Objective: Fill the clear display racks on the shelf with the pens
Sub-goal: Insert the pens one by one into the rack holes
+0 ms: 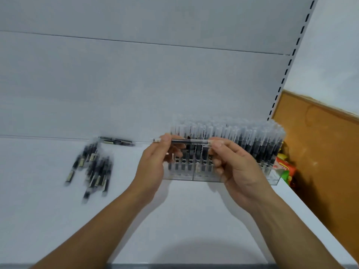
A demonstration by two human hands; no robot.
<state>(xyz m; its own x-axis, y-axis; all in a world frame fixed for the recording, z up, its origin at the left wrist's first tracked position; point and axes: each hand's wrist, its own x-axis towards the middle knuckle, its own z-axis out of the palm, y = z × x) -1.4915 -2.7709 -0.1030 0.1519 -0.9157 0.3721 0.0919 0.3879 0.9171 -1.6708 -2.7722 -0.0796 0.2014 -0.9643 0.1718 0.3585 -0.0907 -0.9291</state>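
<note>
Two hands (153, 162) (235, 164) pinch one slim clear-barrelled pen (189, 141).

White back panel (136, 84), slotted upright (287, 70), brown board (320, 152) right.

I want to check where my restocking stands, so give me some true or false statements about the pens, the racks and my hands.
1. The left hand and right hand hold one pen level in front of the racks. True.
2. The racks hold no pens. False: they are packed with upright pens.
3. Loose pens lie on the shelf, left of the racks. True.
4. The left hand lies flat on the shelf. False: it is raised and pinches one end of the pen.
</note>
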